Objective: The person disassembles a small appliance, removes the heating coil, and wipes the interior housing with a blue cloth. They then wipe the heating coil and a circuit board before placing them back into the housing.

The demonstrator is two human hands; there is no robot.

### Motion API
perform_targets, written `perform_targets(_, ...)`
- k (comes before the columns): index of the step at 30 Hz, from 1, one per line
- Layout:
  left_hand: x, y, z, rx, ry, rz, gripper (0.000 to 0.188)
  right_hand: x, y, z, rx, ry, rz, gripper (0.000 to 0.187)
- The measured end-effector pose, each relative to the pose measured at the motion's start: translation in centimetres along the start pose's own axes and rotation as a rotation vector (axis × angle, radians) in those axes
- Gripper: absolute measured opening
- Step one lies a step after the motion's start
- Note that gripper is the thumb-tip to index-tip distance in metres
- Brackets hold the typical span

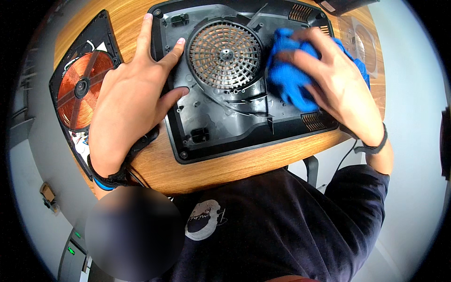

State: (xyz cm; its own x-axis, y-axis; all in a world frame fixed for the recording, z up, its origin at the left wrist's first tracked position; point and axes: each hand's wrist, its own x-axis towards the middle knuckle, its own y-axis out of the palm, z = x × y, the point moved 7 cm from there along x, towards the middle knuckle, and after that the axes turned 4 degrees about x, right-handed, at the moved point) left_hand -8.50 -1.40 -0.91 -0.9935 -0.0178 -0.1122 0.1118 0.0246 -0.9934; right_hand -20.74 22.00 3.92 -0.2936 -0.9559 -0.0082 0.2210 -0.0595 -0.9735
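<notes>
A black plastic housing (221, 134) with a round vent grille (225, 55) lies on the wooden table in front of me, its ribbed inner side up. On its left edge rests my left hand (134, 91), fingers spread, with nothing in it. My right hand (331, 77) is closed round a crumpled blue cloth (293, 77) and presses it against the right part of the housing. The right fingers and the cloth are slightly smeared by motion. Part of the housing's right side is hidden under the cloth and hand.
Left of the housing lies a black panel with a round copper coil (84, 89), partly covered by my left forearm. A clear plastic piece (361, 44) lies on the table (225, 171) at the right. A dark object (340, 5) stands at the far right.
</notes>
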Motion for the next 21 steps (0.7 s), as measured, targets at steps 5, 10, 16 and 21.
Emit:
perform_targets(5,0.1,-0.1,0.0,-0.012,0.003,0.012,0.074,-1.6,4.6,0.2,-0.196,0.049,0.122,0.077)
perform_targets(10,0.0,-0.5,-0.1,0.008,-0.022,0.051,0.076,-3.0,3.8,0.9,-0.081,-0.049,0.259,0.048)
perform_targets(16,0.0,-0.6,-0.3,0.012,-0.009,0.056,0.077,-1.7,0.2,1.0,0.057,-0.016,0.144,0.041)
perform_targets(21,0.2,-0.8,-0.4,0.006,-0.012,0.066,0.078,-2.4,1.9,-2.1,-0.168,0.132,0.023,0.055)
